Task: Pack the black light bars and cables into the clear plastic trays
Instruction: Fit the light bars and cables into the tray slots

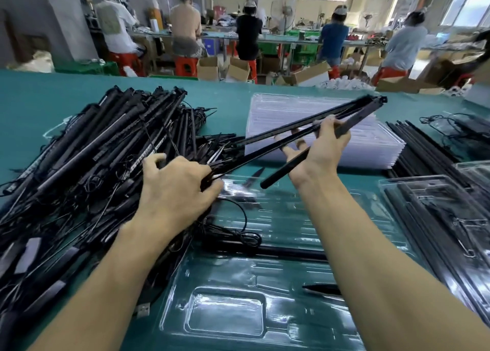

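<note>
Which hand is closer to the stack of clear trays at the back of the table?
Right. The right hand, gripping light bars, is at the near edge of the stack of clear trays; the left hand sits further left, by the pile of bars.

Factory packing floor: workers (pixel 248 29) seated along benches (pixel 278 39), cartons (pixel 240 69) beneath

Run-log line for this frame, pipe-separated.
left hand: grips black light bars at near end | right hand: holds them mid-length | clear plastic tray: lies below hands
</note>
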